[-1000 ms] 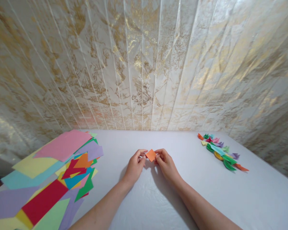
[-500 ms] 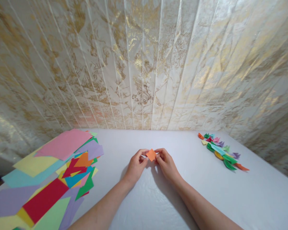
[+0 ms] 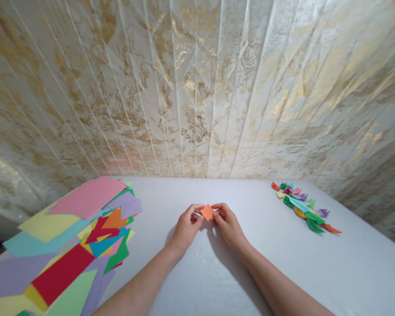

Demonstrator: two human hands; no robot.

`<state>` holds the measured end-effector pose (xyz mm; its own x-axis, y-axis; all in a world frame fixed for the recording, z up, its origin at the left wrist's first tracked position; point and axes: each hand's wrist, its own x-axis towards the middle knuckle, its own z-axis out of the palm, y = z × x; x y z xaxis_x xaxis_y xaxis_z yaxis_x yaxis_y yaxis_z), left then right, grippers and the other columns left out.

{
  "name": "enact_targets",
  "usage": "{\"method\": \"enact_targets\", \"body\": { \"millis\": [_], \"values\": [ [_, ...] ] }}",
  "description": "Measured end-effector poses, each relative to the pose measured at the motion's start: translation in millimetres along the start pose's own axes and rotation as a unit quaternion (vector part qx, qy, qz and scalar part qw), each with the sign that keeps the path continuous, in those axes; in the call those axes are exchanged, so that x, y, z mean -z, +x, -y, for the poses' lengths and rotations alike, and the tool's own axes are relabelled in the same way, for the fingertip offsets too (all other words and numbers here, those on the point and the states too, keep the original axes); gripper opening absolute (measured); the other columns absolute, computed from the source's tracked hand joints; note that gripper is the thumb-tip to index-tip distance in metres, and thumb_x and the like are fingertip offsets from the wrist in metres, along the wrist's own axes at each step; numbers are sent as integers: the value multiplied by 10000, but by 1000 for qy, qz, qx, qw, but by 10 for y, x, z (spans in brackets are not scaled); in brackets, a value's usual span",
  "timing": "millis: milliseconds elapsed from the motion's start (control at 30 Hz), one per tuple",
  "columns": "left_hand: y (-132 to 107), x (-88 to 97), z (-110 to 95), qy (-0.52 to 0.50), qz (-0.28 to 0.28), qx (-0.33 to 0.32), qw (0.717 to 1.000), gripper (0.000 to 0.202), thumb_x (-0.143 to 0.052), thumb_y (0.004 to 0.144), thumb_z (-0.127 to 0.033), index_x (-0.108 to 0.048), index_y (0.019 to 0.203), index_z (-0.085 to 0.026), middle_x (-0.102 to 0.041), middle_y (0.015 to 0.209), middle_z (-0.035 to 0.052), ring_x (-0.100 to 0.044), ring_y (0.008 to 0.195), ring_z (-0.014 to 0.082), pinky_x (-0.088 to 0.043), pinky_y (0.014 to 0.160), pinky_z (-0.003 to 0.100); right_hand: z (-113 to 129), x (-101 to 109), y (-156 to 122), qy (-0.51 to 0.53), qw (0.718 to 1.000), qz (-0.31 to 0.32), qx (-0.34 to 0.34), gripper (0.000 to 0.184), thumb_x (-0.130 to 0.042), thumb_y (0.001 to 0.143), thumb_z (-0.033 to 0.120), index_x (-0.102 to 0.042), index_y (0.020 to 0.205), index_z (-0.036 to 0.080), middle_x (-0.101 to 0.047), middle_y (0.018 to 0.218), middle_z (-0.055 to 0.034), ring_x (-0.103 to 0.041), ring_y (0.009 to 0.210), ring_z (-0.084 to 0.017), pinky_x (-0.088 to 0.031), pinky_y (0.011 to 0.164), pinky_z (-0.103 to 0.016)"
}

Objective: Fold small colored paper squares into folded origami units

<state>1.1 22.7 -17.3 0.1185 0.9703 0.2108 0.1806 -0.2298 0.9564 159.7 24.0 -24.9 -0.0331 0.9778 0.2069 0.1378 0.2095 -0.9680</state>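
Observation:
Between my two hands is a small orange piece of paper [image 3: 207, 212], shaped like a diamond with one corner toward me. My left hand [image 3: 189, 224] pinches its left corner between thumb and fingers. The right corner is gripped the same way by my right hand [image 3: 228, 224]. Both hands are just over the white table, around its middle. Whether the paper has several layers is too small to tell, and its underside is hidden.
Loose sheets and scraps of coloured paper [image 3: 62, 272] overlap along the table's left side, a pink sheet [image 3: 95, 195] at the back. Several small folded paper figures [image 3: 299, 204] lie at the right. A gold-patterned curtain [image 3: 197, 87] hangs behind the white table [image 3: 316, 272].

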Motion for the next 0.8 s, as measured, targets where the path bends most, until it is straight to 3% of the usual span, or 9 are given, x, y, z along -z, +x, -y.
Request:
{"method": "enact_targets", "body": {
  "millis": [367, 567, 800],
  "values": [
    [5, -30, 103, 14, -27, -1, 1000, 238, -575, 748, -191, -615, 983, -200, -681, 991, 18, -582, 654, 104, -506, 671, 248, 35, -28, -44, -19, 999, 21, 19, 205, -496, 841, 332, -540, 996, 204, -590, 684, 24, -587, 645, -161, -461, 639, -285],
    [11, -5, 123, 32, -41, 12, 999, 87, -543, 809, -266, -591, 849, -205, -667, 809, -16, -599, 674, 129, -479, 655, 243, 94, -41, -91, -22, 999, 43, 12, 227, -476, 896, 346, -533, 1063, 204, -603, 742, 14, -600, 668, -155, -474, 675, -293],
    [29, -2, 132, 24, -51, 24, 998, 171, -546, 817, -322, -492, 704, -205, -553, 634, -45, -546, 600, 130, -429, 597, 239, 48, -34, -95, -76, 995, 53, 30, 301, -469, 882, 255, -506, 1176, 203, -575, 750, 24, -565, 686, -152, -444, 661, -275]
  ]
}}
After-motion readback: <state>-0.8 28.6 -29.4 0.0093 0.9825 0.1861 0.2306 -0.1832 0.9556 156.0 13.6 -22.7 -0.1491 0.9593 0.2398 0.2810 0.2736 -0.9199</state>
